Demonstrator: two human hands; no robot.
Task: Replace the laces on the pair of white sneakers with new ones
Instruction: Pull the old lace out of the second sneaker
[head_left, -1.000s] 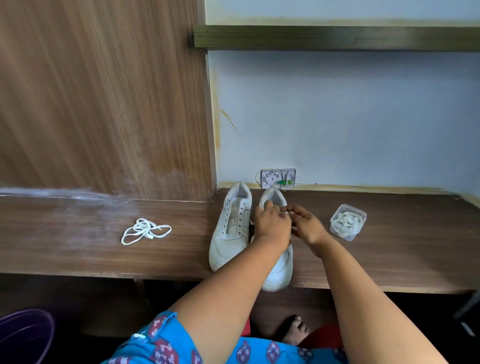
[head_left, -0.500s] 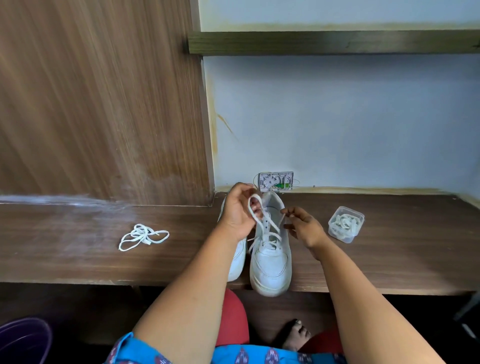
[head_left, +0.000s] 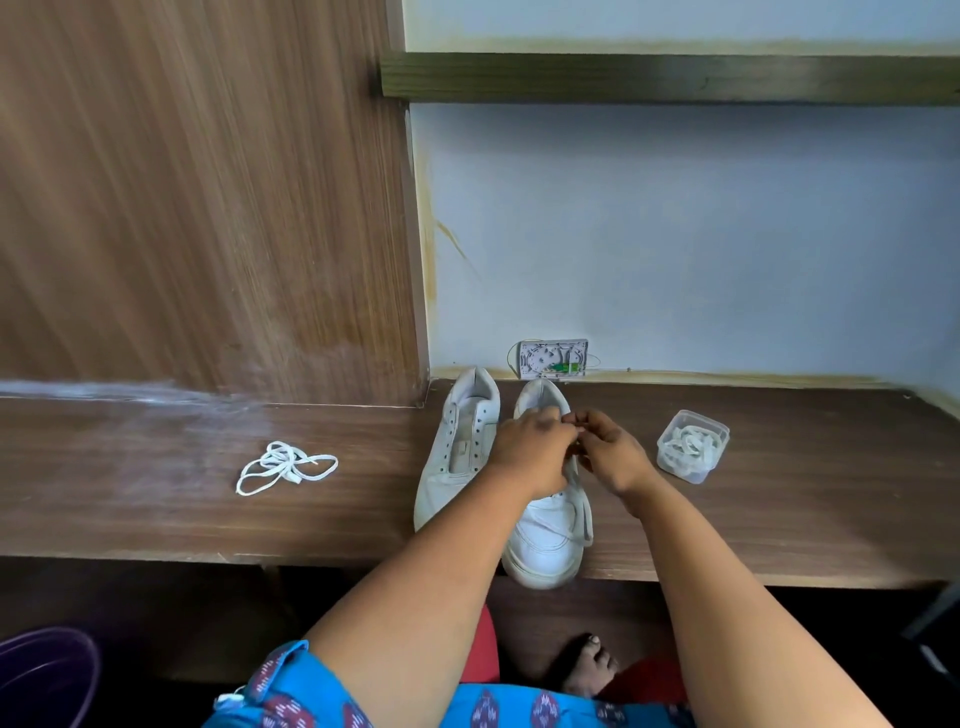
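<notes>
Wooden shelf (head_left: 156, 519) holds two sneakers (head_left: 457, 457); both hands (head_left: 530, 452) pinch one's lace (head_left: 574, 470).

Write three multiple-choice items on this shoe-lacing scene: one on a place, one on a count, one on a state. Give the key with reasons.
1. Where does the loose lace lie?
A. On the shelf, left of the sneakers
B. Inside the tub
C. On the floor

2. How many sneakers stand on the shelf?
A. One
B. Two
C. Three

3. What state is the left sneaker in?
A. Fully laced
B. Without a lace, eyelets bare
C. Tipped on its side

Key: 1 A, it lies on the wood apart from the shoes. 2 B, the left sneaker and right sneaker sit side by side. 3 B, its eyelets show empty, while both hands work at the right one.
</notes>
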